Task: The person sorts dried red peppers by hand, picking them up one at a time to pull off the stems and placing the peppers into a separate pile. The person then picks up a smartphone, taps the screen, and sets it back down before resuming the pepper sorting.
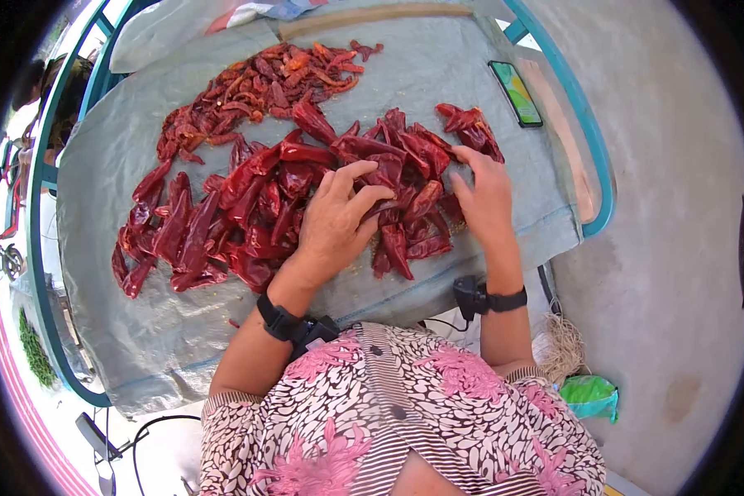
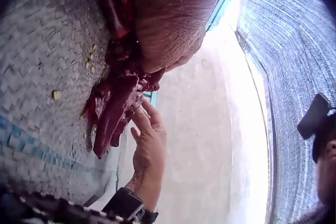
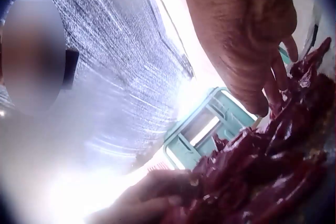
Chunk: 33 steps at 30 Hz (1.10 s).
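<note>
A broad heap of glossy dark red dried peppers [image 1: 260,186] lies across the middle of the sheet in the head view. My left hand [image 1: 331,219] is over the heap's right part, its fingers bent and a pepper between thumb and forefinger. Those fingertips are hidden in the left wrist view, behind the hand and peppers [image 2: 118,108]. At the heap's right edge, my right hand [image 1: 485,198] has thumb and forefinger spread apart, fingertips right at the peppers. Its fingers [image 3: 273,85] point down to the peppers in the right wrist view.
Smaller, wrinkled orange-red peppers [image 1: 264,87] form a separate pile at the back. A phone [image 1: 516,93] with a lit screen lies at the right. The grey woven sheet [image 1: 174,347] covers a surface framed by a teal rail [image 1: 591,149]. A green bag [image 1: 589,397] is on the floor.
</note>
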Motion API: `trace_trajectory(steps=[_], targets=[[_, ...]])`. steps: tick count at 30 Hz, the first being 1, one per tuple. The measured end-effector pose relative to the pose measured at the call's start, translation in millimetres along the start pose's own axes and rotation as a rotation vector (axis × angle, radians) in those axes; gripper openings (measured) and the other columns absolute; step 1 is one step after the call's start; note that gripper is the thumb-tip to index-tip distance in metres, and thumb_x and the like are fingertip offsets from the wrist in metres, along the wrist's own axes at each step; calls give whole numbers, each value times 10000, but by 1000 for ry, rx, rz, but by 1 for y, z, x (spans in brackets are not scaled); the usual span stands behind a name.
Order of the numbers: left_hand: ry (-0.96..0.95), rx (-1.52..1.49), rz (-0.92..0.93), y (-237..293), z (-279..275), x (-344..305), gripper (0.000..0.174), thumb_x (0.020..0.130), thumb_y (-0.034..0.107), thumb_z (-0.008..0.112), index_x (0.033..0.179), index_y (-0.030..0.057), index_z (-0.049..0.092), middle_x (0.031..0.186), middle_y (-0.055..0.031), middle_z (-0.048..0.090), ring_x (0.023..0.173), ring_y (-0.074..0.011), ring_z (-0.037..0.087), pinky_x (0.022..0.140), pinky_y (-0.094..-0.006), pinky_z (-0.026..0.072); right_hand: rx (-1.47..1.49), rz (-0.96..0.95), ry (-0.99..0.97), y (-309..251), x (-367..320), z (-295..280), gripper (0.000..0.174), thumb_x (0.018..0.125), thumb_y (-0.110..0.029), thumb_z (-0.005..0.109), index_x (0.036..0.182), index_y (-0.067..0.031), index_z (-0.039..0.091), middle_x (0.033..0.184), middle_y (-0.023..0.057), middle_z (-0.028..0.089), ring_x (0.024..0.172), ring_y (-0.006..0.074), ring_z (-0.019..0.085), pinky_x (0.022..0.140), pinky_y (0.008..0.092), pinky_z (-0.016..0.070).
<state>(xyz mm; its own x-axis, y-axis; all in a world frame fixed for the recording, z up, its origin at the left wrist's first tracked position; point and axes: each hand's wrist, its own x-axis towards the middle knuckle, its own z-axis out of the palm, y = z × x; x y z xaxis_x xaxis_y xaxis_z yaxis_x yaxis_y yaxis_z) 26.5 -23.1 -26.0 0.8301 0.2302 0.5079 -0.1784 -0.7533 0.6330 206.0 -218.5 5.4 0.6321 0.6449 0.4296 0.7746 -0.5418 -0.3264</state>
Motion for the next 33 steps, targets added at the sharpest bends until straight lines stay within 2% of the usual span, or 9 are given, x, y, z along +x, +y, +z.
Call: trace_trajectory(steps=[6,9,13,17,24,26,29,32,33], targets=[[7,-29,-12,0,0,1,432,761,0,769,1167,133,704,1380,-116,570,1214,-364,559,994,-454,490,41,90,-40,0,13,20,436,810,-112,743,1240,-134,671,1059,92,705,1023,323,649,920,458,489],[65,1,46,0,1,4,406,760,16,778,1141,135,706,1338,-113,582,993,-299,610,900,-436,494,243,239,-54,2,16,18,402,789,-103,735,1188,-99,685,944,93,713,907,299,689,801,437,532],[18,-13,-15,-1,1,3,409,786,-1,780,1167,135,715,1374,-85,582,1061,-291,578,924,-415,506,188,214,-42,15,13,10,357,799,-107,732,1154,-101,693,863,79,719,821,286,702,775,422,539],[32,22,-8,-3,4,4,391,806,3,776,1168,139,717,1375,-77,581,1051,-283,577,919,-411,507,213,382,164,14,13,-20,353,865,-190,735,1200,-107,665,945,79,725,880,288,703,824,419,530],[20,91,-11,0,6,10,418,821,17,761,1210,150,684,1350,-102,585,1165,-355,581,977,-445,501,84,270,-247,18,-27,-41,409,886,-224,721,1276,-146,624,1152,99,679,1084,318,657,891,440,537],[-61,107,-47,6,1,13,390,859,13,735,1224,137,682,1368,-106,573,1221,-337,568,996,-432,500,117,256,-308,23,-38,-30,408,888,-224,717,1279,-157,621,1194,95,664,1103,333,647,894,447,539],[-151,102,-92,18,-13,19,379,889,14,713,1248,127,674,1396,-109,554,1218,-331,586,982,-412,517,104,162,-316,20,-39,-30,416,895,-215,704,1296,-161,608,1206,102,655,1079,347,650,891,451,542],[-144,167,-108,49,-32,29,385,906,15,700,1273,125,661,1358,-123,581,1134,-349,636,924,-397,544,216,218,-299,27,-27,-36,431,893,-188,711,1308,-156,601,1215,109,646,1053,335,663,876,440,552],[-126,202,-111,61,-37,33,388,912,15,696,1281,124,657,1335,-129,599,1100,-357,654,901,-393,554,219,214,-203,28,-21,-39,437,890,-185,719,1309,-147,602,1201,112,649,1036,332,667,867,433,554]])
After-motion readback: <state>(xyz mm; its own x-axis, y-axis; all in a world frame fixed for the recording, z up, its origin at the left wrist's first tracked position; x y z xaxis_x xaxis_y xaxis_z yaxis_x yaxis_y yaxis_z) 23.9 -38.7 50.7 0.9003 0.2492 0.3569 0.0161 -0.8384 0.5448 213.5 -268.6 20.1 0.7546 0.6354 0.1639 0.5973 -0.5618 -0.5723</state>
